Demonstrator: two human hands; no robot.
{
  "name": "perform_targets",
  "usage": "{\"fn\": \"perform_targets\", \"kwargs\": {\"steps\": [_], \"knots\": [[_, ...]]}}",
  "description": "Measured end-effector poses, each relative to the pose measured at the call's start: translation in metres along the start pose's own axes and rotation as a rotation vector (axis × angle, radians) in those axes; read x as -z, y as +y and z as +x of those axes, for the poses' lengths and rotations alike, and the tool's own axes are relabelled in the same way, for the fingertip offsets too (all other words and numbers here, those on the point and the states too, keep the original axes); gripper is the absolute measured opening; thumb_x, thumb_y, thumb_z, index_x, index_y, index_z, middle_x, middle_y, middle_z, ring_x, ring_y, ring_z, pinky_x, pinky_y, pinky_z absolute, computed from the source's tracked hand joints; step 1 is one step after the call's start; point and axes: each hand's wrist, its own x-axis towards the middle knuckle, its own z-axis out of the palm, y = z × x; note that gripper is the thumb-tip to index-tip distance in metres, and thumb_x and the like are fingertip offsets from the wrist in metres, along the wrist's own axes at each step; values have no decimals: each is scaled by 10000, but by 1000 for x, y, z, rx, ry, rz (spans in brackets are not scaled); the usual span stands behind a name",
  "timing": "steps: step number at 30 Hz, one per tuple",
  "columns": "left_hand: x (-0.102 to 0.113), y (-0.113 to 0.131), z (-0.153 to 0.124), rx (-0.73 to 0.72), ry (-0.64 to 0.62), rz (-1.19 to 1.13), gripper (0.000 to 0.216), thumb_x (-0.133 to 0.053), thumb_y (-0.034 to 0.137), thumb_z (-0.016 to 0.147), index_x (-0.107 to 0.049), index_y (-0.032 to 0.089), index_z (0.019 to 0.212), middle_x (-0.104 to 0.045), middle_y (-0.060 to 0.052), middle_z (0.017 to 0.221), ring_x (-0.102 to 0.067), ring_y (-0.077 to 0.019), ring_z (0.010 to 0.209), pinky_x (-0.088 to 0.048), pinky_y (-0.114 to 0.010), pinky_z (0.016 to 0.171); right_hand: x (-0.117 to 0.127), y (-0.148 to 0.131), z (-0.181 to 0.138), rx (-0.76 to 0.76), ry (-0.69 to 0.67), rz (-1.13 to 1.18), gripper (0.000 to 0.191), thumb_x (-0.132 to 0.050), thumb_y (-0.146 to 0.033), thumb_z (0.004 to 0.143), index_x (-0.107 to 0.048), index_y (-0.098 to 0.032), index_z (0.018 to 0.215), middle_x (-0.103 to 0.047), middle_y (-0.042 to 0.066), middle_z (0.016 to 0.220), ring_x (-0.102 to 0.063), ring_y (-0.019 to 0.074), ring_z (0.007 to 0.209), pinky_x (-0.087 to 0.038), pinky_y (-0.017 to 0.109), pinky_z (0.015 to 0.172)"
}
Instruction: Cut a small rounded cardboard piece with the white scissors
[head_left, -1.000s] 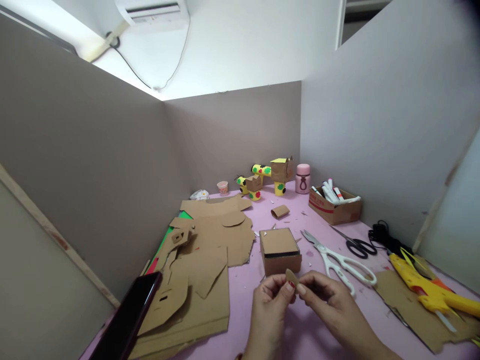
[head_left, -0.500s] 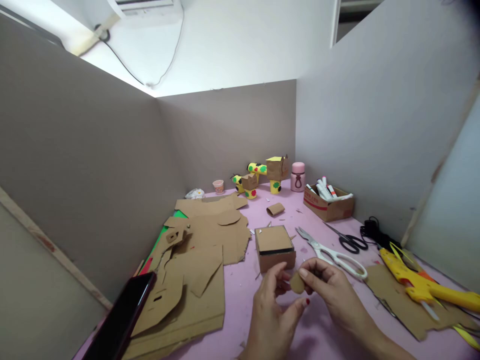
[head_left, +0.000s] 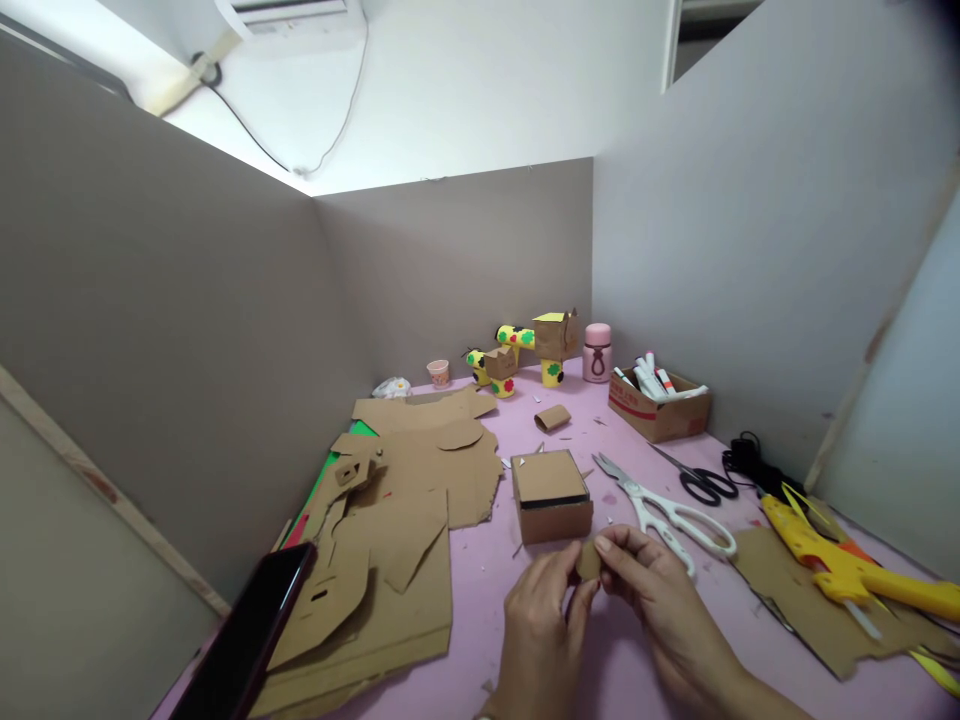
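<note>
Pink tabletop (head_left: 476, 570), grey partitions (head_left: 450, 260) on 3 sides. Nearest: left hand (head_left: 541, 610) and right hand (head_left: 660, 590) share 1 small cardboard piece (head_left: 589, 563), held just on the near side of the cardboard box (head_left: 553, 485). Left thumb and fingertips pinch its left edge; right thumb and forefinger, its right. Judgement: light, edge-only pressure should steady it without creasing. Beyond: 1 cardboard tube (head_left: 553, 418), then yellow spotted figures (head_left: 514, 337).
</note>
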Motion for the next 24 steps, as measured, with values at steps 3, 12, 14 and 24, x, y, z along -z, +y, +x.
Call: {"fn": "perform_targets", "kwargs": {"steps": [3,12,14,24], "knots": [[-3,0,-1,85,3,-93,292,-521,198,839,-613,90,1094,-691,-168,977,-640,-243,893,-510,-350,787,0,1,1,16,12,-9,204,-741,-336,672,-607,-183,691,-566,-42,614,-479,108,556,-396,221,539],[-11,5,8,625,76,-993,133,-695,167,695,-683,99,808,-696,-55,709,-587,-119,631,-460,-210,615,2,1,2,113,-23,-91,220,-698,-365,725,-581,-180,697,-555,-49,597,-481,105,569,-395,218,543],[-8,6,11,671,67,-1045,110,-707,172,683,-682,85,746,-679,-36,627,-560,-87,551,-441,-184,557,3,-3,2,126,-75,-111,210,-692,-361,737,-588,-180,712,-568,-48,606,-485,100,562,-401,216,544],[7,23,15,911,-106,-1437,80,-706,120,683,-687,55,724,-634,-24,631,-558,-15,480,-469,-95,503,14,-13,6,81,-304,-177,190,-684,-351,756,-687,-179,836,-611,-31,563,-510,91,520,-403,206,515]]}}
